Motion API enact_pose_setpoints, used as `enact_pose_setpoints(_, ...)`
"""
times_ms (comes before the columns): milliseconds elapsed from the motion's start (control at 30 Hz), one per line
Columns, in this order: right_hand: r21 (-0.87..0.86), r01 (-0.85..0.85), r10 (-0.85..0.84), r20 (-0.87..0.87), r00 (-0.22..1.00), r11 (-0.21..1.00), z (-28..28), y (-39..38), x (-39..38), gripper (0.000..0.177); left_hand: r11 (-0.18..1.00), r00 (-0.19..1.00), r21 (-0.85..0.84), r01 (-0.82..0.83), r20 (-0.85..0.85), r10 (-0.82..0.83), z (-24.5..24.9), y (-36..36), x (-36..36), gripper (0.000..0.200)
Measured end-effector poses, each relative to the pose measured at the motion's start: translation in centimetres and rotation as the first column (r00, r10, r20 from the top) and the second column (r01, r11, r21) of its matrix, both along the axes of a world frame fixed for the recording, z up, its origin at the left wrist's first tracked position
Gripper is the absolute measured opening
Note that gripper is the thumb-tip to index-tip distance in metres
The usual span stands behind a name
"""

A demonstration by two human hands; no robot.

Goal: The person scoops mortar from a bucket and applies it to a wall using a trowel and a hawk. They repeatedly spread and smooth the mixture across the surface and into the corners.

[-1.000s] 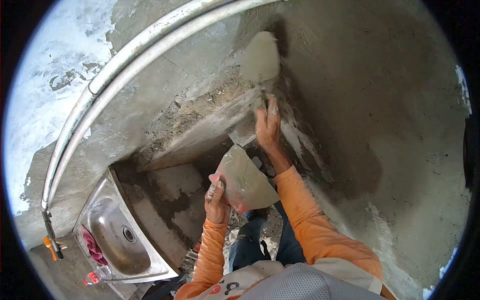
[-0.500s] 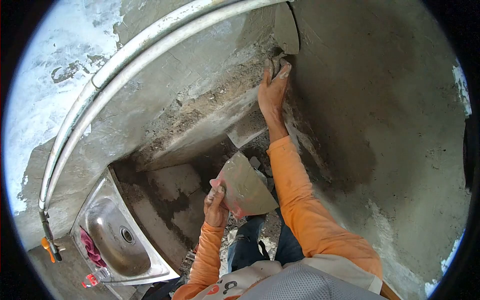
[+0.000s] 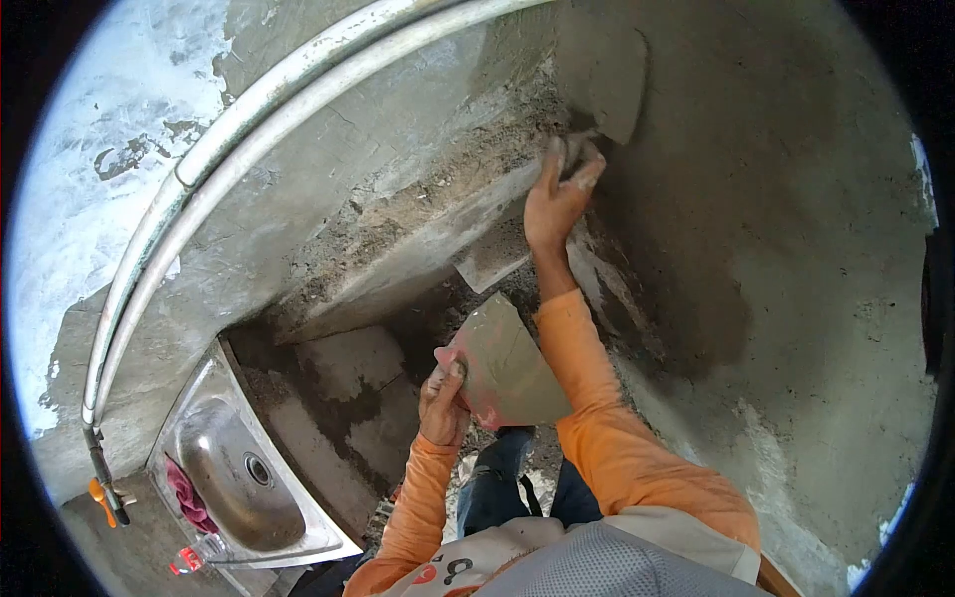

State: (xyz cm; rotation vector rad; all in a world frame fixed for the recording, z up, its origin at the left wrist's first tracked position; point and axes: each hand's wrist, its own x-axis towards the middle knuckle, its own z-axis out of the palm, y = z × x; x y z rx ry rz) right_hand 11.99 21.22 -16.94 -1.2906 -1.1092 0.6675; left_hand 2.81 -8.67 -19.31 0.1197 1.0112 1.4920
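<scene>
A flat board [image 3: 512, 373] with a pinkish edge and a grey-coated face is gripped by my left hand [image 3: 443, 403], thumb on top at its left edge. Higher up, my right hand [image 3: 562, 194] is closed on the handle end of a trowel [image 3: 612, 95]. The trowel's grey blade lies against the wall near the inner corner, and its handle is mostly hidden by my fingers. Rough, broken mortar [image 3: 428, 189] runs along the wall to the left of my right hand.
Two pale pipes [image 3: 229, 134] curve along the left wall to a tap with an orange handle [image 3: 101, 497]. Below left is a metal sink [image 3: 234, 478] with a dark red cloth [image 3: 187, 497] and a plastic bottle [image 3: 199, 552]. Grey wall [image 3: 796, 249] rises at right.
The trowel and my right hand have moved down and to the right along the wall, and more of the blade's face shows. My left hand and the board have shifted slightly right.
</scene>
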Motion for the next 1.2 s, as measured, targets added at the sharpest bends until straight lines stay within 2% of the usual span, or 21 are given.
enact_pose_setpoints(33,0.038,0.049,-0.048,-0.029,0.998,0.998,-0.7,-0.2,0.2,0.056,1.000,1.000,0.003,0.009,0.008,-0.009,0.0,0.0,0.0,0.034)
enact_pose_setpoints(167,0.027,0.002,-0.004,0.052,0.999,1.000,-1.9,0.4,1.3,0.055,1.000,0.999,0.016,0.022,0.026,-0.022,0.5,0.3,-0.1,0.034)
enact_pose_setpoints(233,0.023,-0.099,0.090,0.255,0.963,0.995,-0.2,1.4,1.0,0.056,1.000,1.000,-0.006,0.024,0.009,-0.024,1.0,0.8,-0.1,0.034)
enact_pose_setpoints(267,0.025,-0.096,0.087,0.254,0.963,0.995,0.7,1.7,0.7,0.056,1.000,1.000,-0.004,0.028,0.007,-0.028,1.0,0.9,-0.2,0.034)
enact_pose_setpoints(333,0.045,-0.054,0.042,0.231,0.972,0.998,2.1,2.1,-0.2,0.055,0.999,1.000,0.033,0.023,-0.018,-0.022,0.7,0.7,-0.2,0.035)
enact_pose_setpoints(367,0.108,0.026,-0.055,0.272,0.961,0.994,1.2,2.5,-0.6,0.049,0.999,1.000,0.031,0.025,-0.017,-0.024,0.5,0.6,-0.1,0.035)
enact_pose_setpoints(400,0.107,0.028,-0.056,0.273,0.960,0.994,1.4,2.2,-0.5,0.049,0.998,0.999,0.049,0.031,-0.013,-0.030,0.3,0.6,-0.1,0.035)
enact_pose_setpoints(467,0.095,-0.004,0.000,0.044,0.999,0.995,1.9,1.5,-0.4,0.041,0.997,0.999,0.067,0.036,-0.013,-0.035,0.2,0.6,0.0,0.035)
enact_pose_setpoints(500,0.092,-0.007,0.003,0.039,0.999,0.996,2.0,1.1,-0.3,0.041,0.999,1.000,0.047,0.026,-0.016,-0.026,0.6,0.7,0.3,0.035)
enact_pose_setpoints(567,0.097,0.118,-0.129,0.115,0.985,0.988,2.1,-0.1,0.4,0.037,1.000,1.000,0.022,0.019,-0.020,-0.018,1.3,0.6,0.5,0.035)
enact_pose_setpoints(600,0.099,0.119,-0.130,0.115,0.985,0.988,1.7,-0.9,0.8,0.037,0.999,1.000,0.018,0.028,-0.005,-0.028,1.5,0.8,0.5,0.035)
enact_pose_setpoints(667,0.064,0.071,-0.068,-0.039,0.997,0.995,0.6,-3.0,1.5,0.065,0.999,0.999,0.012,0.037,0.017,-0.037,0.9,0.4,0.5,0.035)
enact_pose_setpoints(700,0.093,0.035,-0.019,-0.169,0.985,0.995,1.4,-4.0,1.6,0.062,1.000,1.000,0.020,0.024,0.011,-0.024,0.5,0.2,0.5,0.036)
enact_pose_setpoints(733,0.093,0.034,-0.019,-0.165,0.986,0.995,0.8,-3.9,2.1,0.062,1.000,1.000,0.029,0.011,0.005,-0.011,0.0,0.1,0.5,0.036)
enact_pose_setpoints(800,-0.063,-0.030,0.038,0.123,0.992,0.998,-1.4,-3.2,3.3,0.060,0.999,1.000,0.030,0.026,0.007,-0.026,0.8,0.0,0.4,0.037)
enact_pose_setpoints(900,-0.076,-0.097,0.113,0.238,0.965,0.992,-4.6,-0.5,3.2,0.059,0.998,0.999,0.036,0.044,0.022,-0.045,0.7,0.2,0.1,0.039)
enact_pose_setpoints(933,-0.079,-0.096,0.112,0.237,0.965,0.992,-3.4,-0.4,2.9,0.059,0.998,0.998,0.040,0.045,0.036,-0.046,0.4,0.1,0.0,0.040)
enact_pose_setpoints(1000,-0.167,-0.085,0.093,0.040,0.995,0.982,-1.3,-0.2,2.2,0.054,0.999,1.000,0.046,0.024,0.010,-0.025,0.0,0.4,0.0,0.040)
enact_pose_setpoints(1033,-0.171,-0.086,0.093,0.036,0.995,0.982,-1.2,-0.4,2.3,0.054,0.999,1.000,0.054,0.003,-0.011,-0.003,0.0,0.5,0.0,0.040)
enact_pose_setpoints(1133,-0.037,-0.037,0.041,0.133,0.990,0.999,-0.9,-2.2,3.6,0.049,0.997,1.000,0.075,-0.018,-0.014,0.019,1.0,1.2,0.1,0.039)
enact_pose_setpoints(1200,-0.009,0.110,-0.109,0.077,0.991,0.994,-0.5,-5.1,4.3,0.046,0.998,0.998,0.059,-0.033,-0.056,0.036,0.5,1.3,-0.2,0.044)
